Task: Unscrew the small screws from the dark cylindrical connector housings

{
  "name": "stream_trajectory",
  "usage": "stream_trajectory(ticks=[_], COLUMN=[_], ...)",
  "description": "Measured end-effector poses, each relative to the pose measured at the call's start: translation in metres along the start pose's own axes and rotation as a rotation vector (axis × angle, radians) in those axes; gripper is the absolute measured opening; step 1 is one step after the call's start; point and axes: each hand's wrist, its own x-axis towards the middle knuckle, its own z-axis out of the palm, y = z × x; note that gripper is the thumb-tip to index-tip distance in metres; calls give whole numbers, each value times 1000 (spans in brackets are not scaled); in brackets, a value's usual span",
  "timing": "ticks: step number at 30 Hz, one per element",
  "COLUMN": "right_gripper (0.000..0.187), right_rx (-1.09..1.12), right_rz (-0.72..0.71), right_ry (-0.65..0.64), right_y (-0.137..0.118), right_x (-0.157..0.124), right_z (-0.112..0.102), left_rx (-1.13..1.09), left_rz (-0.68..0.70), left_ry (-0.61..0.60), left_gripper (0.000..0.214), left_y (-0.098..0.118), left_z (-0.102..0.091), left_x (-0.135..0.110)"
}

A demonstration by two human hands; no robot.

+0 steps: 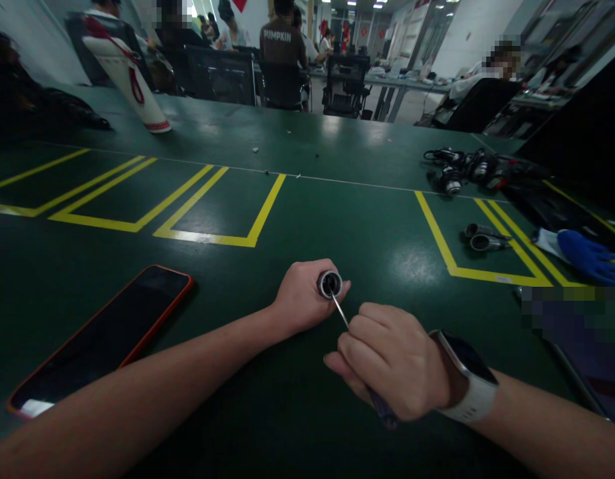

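Near the middle of the green table, my left hand (303,293) is wrapped round a dark cylindrical part with a round metal-rimmed opening (330,284) facing me. My right hand (387,356), with a watch on its wrist, is closed round the handle of a screwdriver (341,311). Its thin metal shaft points up and left, and the tip is at or inside the opening; the exact contact cannot be made out. The dark handle end shows below my right palm. Most of the cylindrical part is hidden by my left fingers.
A phone with an orange case (102,336) lies at left. Two metal tubular parts (481,243) lie within yellow tape at right, near a blue-and-white glove (586,253). Dark cabled parts (451,176) sit farther back. A tall white container (132,83) stands at back left; people sit beyond.
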Motion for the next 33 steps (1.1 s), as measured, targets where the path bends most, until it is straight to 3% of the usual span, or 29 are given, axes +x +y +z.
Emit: stream_trajectory(ticks=[8,17,24,27,33], right_gripper=[36,33,29,29,39], right_rx=[50,107,164,281,599], right_rz=[-6,80,135,273,742], right_ry=[15,54,6,16,187], right_y=[6,8,8,9,18], right_x=[0,1,6,9,9], right_z=[-6,-8,-14,-19,-17], left_rx=[-47,-2,107,150,139], left_rz=[-23,58,144,185,192], left_ry=[4,-16,-46,-69,-74], left_gripper=[24,22,20,17,12], left_y=[-1,-1,-2,-1,0], left_z=[-1,-2,-2,-3,-5], left_x=[-1,-1,0,-1,-2])
